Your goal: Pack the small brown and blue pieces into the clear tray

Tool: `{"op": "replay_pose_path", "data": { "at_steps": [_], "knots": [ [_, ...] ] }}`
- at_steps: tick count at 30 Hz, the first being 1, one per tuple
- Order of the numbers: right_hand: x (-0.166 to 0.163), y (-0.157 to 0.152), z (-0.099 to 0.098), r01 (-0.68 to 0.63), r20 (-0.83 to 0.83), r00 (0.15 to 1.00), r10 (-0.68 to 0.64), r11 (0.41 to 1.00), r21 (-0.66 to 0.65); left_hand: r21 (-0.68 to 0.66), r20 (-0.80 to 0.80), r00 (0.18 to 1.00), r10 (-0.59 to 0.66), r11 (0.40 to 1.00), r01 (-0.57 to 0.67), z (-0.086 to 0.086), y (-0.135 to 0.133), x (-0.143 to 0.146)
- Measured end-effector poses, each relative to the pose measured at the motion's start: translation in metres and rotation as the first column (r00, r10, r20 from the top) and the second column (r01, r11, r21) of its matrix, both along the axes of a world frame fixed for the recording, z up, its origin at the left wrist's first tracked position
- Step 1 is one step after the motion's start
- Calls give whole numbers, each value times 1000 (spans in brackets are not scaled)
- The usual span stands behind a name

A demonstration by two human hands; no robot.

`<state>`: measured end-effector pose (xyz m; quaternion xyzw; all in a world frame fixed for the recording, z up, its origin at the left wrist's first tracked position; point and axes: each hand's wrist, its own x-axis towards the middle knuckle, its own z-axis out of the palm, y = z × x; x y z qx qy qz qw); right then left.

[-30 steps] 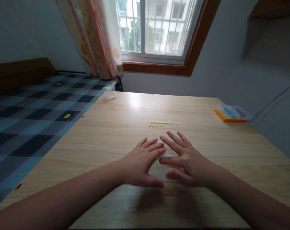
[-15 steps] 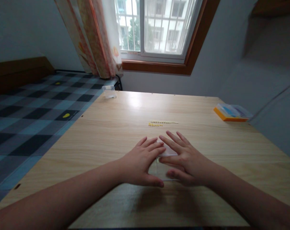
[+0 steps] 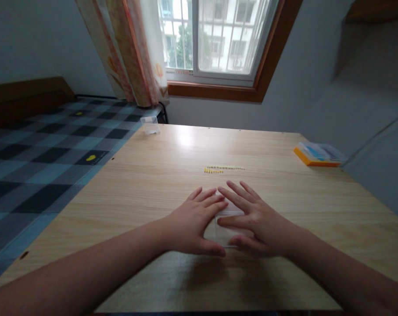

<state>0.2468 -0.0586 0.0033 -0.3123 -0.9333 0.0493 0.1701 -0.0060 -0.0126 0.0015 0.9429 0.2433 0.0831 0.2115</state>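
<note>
A clear, flat plastic case (image 3: 230, 208) lies on the wooden table beneath my two hands, partly covered by them. My left hand (image 3: 199, 221) spreads over the case's left side, palm down, its thumb stretched along the near edge. Over the right side, my right hand (image 3: 251, 219) has its fingers fanned apart. The fingertips of both hands nearly meet above the case. Whether the hands press on it or hover, I cannot tell. Beyond them, several tiny yellow-and-dark pieces (image 3: 213, 170) are lined up in two rows.
An open clear plastic box (image 3: 150, 126) stands at the table's far left corner. Near the right edge sits an orange-based box with a translucent lid (image 3: 318, 154). A bed with a checked cover (image 3: 63, 153) adjoins the wooden table (image 3: 136, 175) on the left; a window lies ahead.
The fingers of my right hand have shifted slightly over the case. A small yellowish spot beside its fingertip no longer shows. My left hand stays nearly still.
</note>
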Motion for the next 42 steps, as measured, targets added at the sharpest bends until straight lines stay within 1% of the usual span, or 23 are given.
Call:
{"op": "replay_pose_path", "data": {
  "at_steps": [2,5,8,11,13,15,18,21,22,24,25,27,29,34,42],
  "knots": [
    [1,0,0,3,-42,999,-1,999,44,-9,-9,1000,4,1000,-4,0,0,0],
    [4,0,0,45,-156,987,-26,991,123,-14,-29,1000,7,1000,-7,1,0,1],
    [9,2,-1,126,-288,955,-67,973,193,-10,-50,999,10,1000,-10,3,0,1],
    [13,7,3,229,-396,911,-112,938,261,-2,-62,998,15,1000,-16,3,-1,1],
    [14,13,11,265,-412,903,-124,914,306,0,-68,998,15,1000,-15,3,-1,1],
    [11,24,23,277,-356,922,-153,903,328,2,-62,998,14,1000,-14,2,-1,1],
    [0,52,40,308,-223,942,-250,909,281,2,-36,999,12,1000,-12,1,-1,0],
    [-18,92,49,359,-91,933,-348,919,162,-4,-31,999,13,1000,-13,0,0,-1],
    [-25,105,50,392,-33,920,-391,914,108,-6,-31,999,12,1000,-13,-1,0,-1],
    [-37,129,48,472,81,879,-470,881,-11,-3,-20,1000,12,1000,-12,-2,1,-1],
    [-42,139,45,499,133,862,-489,865,-58,-1,-10,1000,11,1000,-11,-3,1,-1],
    [-49,154,39,524,181,846,-502,846,-102,6,9,1000,13,1000,-13,-4,0,-2],
    [-52,162,31,525,192,844,-500,843,-114,13,18,1000,17,1000,-18,-6,0,-2],
    [-50,169,18,529,187,843,-504,840,-120,24,24,1000,15,1000,-15,-8,0,-1],
    [-43,189,13,600,117,799,-590,794,-95,14,22,1000,20,1000,-21,-9,-1,-2]
  ]
}}
